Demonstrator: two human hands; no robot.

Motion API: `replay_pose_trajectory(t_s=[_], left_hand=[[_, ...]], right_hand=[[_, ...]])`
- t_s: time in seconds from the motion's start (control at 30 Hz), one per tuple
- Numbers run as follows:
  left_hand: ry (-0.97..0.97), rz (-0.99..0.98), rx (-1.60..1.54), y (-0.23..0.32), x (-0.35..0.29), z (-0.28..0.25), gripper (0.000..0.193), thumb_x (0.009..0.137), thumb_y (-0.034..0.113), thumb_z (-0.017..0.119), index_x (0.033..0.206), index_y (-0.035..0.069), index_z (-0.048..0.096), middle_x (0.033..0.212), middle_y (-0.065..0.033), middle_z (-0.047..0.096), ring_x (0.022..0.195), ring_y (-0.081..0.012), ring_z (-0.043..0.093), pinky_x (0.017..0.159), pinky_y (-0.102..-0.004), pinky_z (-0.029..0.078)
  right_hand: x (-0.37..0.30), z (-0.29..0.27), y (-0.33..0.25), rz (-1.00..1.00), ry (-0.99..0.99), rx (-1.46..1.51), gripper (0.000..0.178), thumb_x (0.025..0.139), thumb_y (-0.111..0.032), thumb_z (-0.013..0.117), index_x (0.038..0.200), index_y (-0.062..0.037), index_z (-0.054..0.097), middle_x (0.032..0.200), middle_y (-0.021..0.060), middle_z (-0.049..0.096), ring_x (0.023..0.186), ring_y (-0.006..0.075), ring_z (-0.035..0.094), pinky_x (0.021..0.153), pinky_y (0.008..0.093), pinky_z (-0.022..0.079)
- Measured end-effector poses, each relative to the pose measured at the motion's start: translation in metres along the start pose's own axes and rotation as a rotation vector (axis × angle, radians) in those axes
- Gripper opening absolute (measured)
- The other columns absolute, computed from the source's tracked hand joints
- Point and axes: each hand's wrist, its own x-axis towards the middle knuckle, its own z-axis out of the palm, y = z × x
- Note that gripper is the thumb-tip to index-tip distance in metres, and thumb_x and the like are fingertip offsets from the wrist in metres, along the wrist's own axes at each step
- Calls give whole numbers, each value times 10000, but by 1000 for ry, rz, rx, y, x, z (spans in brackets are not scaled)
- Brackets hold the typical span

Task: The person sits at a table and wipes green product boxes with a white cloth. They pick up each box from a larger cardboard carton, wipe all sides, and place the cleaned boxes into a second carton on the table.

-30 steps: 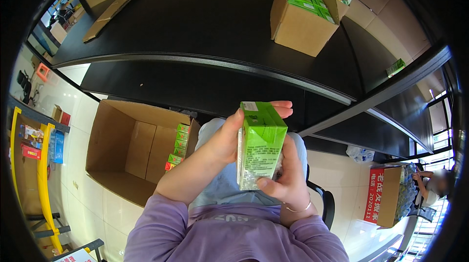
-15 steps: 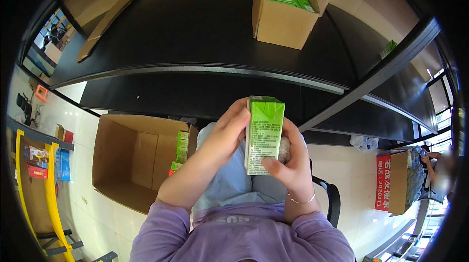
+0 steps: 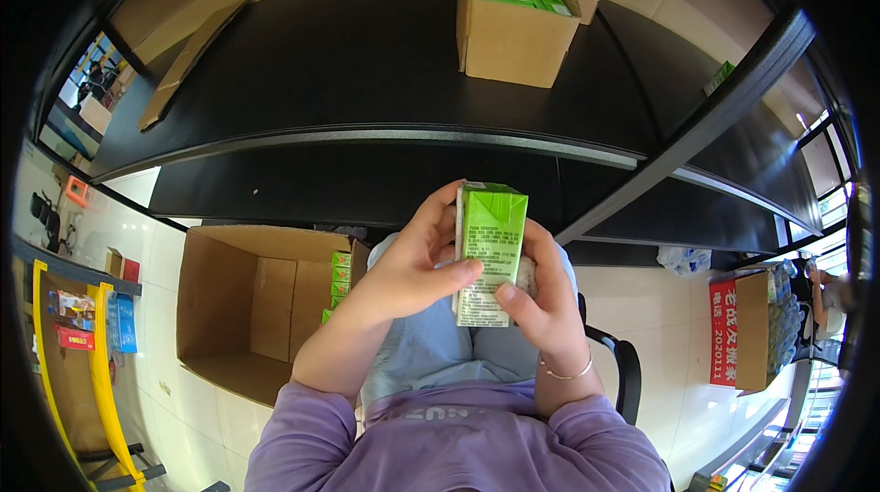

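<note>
Between my two hands, above my lap, a green and white drink carton (image 3: pixel 495 237) is held upright, its side covered in small print. My left hand (image 3: pixel 410 274) is closed round its left side, the thumb lying across the printed face. On the other side my right hand (image 3: pixel 548 307) grips the carton, with its thumb pressed on the lower right of that face. A whitish, crumpled cloth-like thing (image 3: pixel 526 276) shows between my right fingers and the carton; most of it is hidden.
An open cardboard box (image 3: pixel 234 295) stands at my left with several green cartons (image 3: pixel 340 276) along its right side. On the black shelf (image 3: pixel 367 52) ahead sits a smaller cardboard box (image 3: pixel 509 47) full of green cartons. A slanting metal post (image 3: pixel 697 121) rises at the right.
My left thumb has come down from the carton's left edge onto its printed face. The right hand keeps its grip. The view has shifted slightly.
</note>
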Motion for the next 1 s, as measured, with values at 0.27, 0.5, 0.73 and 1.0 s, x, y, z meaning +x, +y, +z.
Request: replay_pose_trajectory(t_s=[0.27, 0.5, 0.73, 1.0], left_hand=[[15, -9, 32, -3, 1, 0, 719, 750, 14, 585, 1329, 12, 160, 1207, -117, 406, 1121, -181, 426, 901, -299, 374], [0, 6, 60, -6, 1, -1, 718, 750, 33, 589, 1325, 16, 160, 1210, -114, 397, 1124, -185, 418, 895, -296, 371], [9, -11, 64, -5, 0, 0, 731, 745, 49, 602, 1325, 19, 157, 1214, -113, 394, 1129, -195, 415, 897, -301, 368], [29, -20, 174, 4, -1, 10, 774, 721, 50, 612, 1320, 2, 124, 1190, -123, 398, 1118, -192, 415, 914, -309, 359]], right_hand=[[-2, 2, 6, 22, 28, 20, 576, 731, -134, 617, 1218, 28, 355, 1007, 130, 533, 908, 191, 520, 800, 289, 409], [-2, -1, 4, 5, 18, -87, 571, 720, -140, 630, 1206, 17, 375, 981, 135, 535, 887, 202, 527, 784, 293, 415], [-2, 0, 3, 21, 26, -70, 580, 717, -146, 639, 1207, 22, 378, 978, 134, 535, 892, 202, 523, 786, 294, 414], [-4, 0, 8, -10, 22, -216, 636, 681, -177, 687, 1205, 23, 387, 991, 158, 514, 894, 240, 520, 790, 321, 418]])
